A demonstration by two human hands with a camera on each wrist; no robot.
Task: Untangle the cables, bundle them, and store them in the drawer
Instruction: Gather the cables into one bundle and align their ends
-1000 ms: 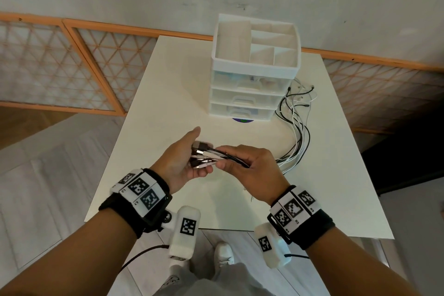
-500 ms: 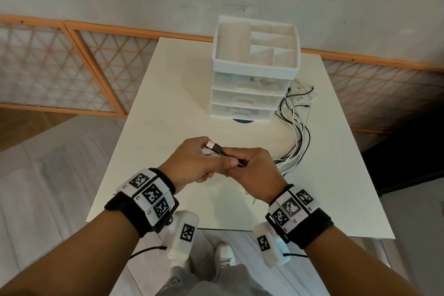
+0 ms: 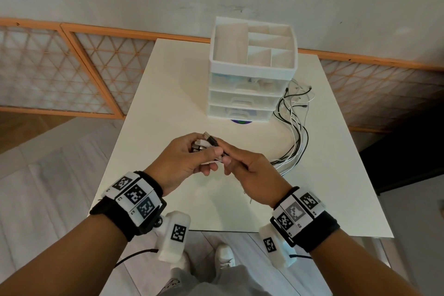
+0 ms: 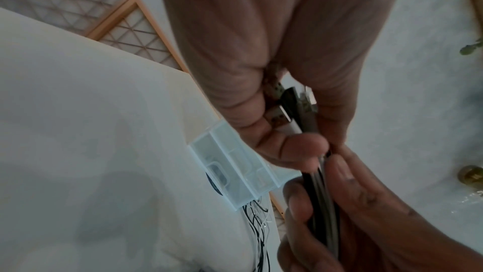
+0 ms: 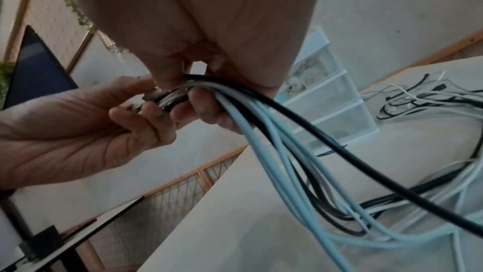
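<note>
Several black and white cables [image 3: 296, 137] trail across the white table [image 3: 168, 113] to the right of the drawer unit [image 3: 249, 101]. Their USB plug ends [image 3: 204, 143] are gathered above the table's front middle. My left hand [image 3: 189, 158] grips the plug ends [image 4: 290, 107] between thumb and curled fingers. Just beside it, my right hand [image 3: 242, 166] pinches the same cables [image 5: 261, 123], which hang down from it to the table. The drawer unit has three shut drawers and an open divided tray on top.
The drawer unit [image 5: 329, 99] stands at the table's back middle, with a small dark disc [image 3: 241, 122] under its front edge. A wooden lattice screen [image 3: 72, 72] runs along the wall behind. The table's front edge [image 3: 240, 232] lies just below my wrists.
My left hand has closed its fingers round the plug ends, which it held more loosely a second ago. Both hands have stayed together above the table's front.
</note>
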